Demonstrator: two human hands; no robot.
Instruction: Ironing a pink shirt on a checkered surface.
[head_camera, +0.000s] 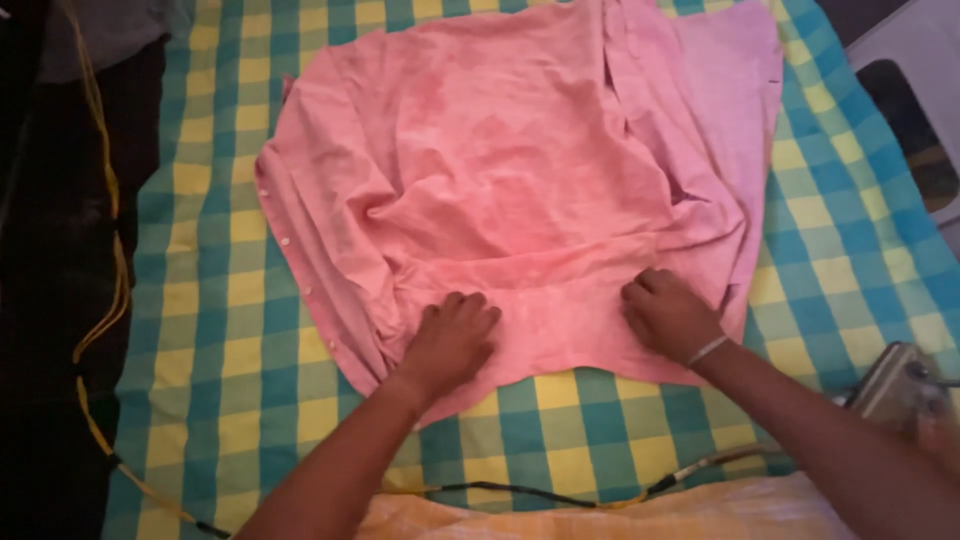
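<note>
Head view: left hand (452, 335) and right hand (668, 315), fingers curled, press the crumpled pink cotton shirt (520, 170); sweep creases outward over the blue-yellow checked cloth (210, 250).

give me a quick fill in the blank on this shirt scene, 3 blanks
1. Both hands, left hand and right hand, press on a ____ shirt.
2. The shirt lies on a cloth with a ____ pattern.
3. A thin bracelet sits on the ____ wrist.

Missing words: pink; checked; right
</note>
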